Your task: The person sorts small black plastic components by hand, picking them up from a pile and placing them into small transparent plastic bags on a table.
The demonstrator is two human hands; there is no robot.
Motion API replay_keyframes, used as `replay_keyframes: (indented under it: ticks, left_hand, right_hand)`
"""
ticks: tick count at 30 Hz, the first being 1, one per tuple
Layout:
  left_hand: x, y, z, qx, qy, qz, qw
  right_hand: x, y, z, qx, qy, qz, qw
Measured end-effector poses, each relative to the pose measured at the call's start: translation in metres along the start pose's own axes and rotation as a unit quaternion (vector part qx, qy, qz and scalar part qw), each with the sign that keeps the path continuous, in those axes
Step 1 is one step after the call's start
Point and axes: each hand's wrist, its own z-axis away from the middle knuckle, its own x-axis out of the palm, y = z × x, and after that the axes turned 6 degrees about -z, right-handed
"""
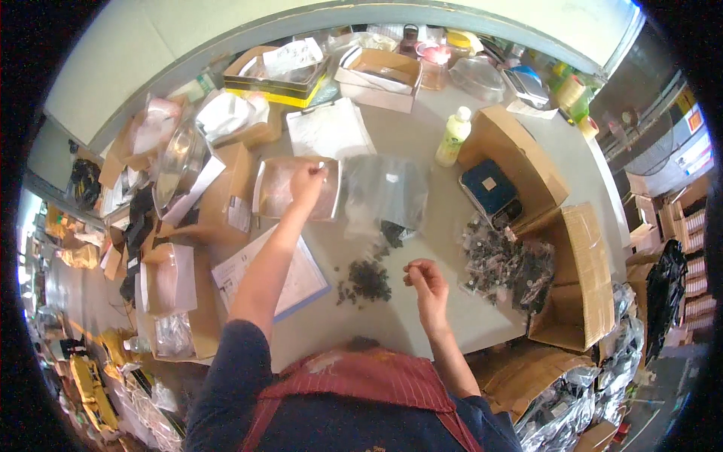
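My left hand (307,186) is over a shallow open white box (261,197) lined with clear plastic, its fingers closed on a small white piece (322,165) too small to name. Over the table to the right, my right hand (428,286) has its fingers curled together; whatever they may hold is hidden. Between my forearms lies a loose pile of small black parts (367,281). Just beyond it a clear plastic bag (385,192) lies flat, right beside the white box, with more black parts at its near edge.
A heap of small bagged black parts (497,264) sits at right, before open cardboard boxes (584,271) and a blue-topped scale (488,187). A green bottle (453,137) stands behind. A clipboard with papers (290,282) lies under my left forearm. Cartons (226,188) crowd the left.
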Motion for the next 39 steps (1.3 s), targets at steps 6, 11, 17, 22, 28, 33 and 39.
replay_keyframes:
  ticks: [6, 11, 17, 22, 28, 33, 39]
  left_hand:
    - [-0.012, 0.086, 0.142, -0.114, -0.111, 0.419, 0.894]
    - [-0.017, 0.095, 0.235, -0.101, -0.178, 0.429, 0.880]
    - [-0.026, 0.045, 0.267, -0.015, -0.186, 0.197, 0.963]
    - [-0.036, 0.059, 0.281, 0.037, -0.240, 0.061, 0.968]
    - [-0.033, 0.054, 0.301, 0.116, -0.194, -0.010, 0.974]
    - [-0.047, 0.068, 0.306, 0.103, -0.193, -0.022, 0.976]
    - [-0.049, 0.075, 0.309, 0.005, -0.203, 0.066, 0.977]
  right_hand:
    - [0.025, 0.012, -0.010, 0.031, -0.060, 0.007, 0.998]
    - [0.039, 0.008, -0.019, 0.035, -0.094, 0.008, 0.995]
    - [0.030, 0.014, 0.004, -0.106, -0.084, 0.203, 0.970]
    - [0.035, 0.017, 0.028, -0.196, -0.186, 0.307, 0.912]
    - [0.034, 0.015, 0.041, -0.062, -0.146, 0.269, 0.950]
    - [0.031, 0.005, 0.049, 0.060, -0.217, 0.139, 0.964]
    - [0.028, 0.012, 0.064, 0.186, -0.230, 0.048, 0.954]
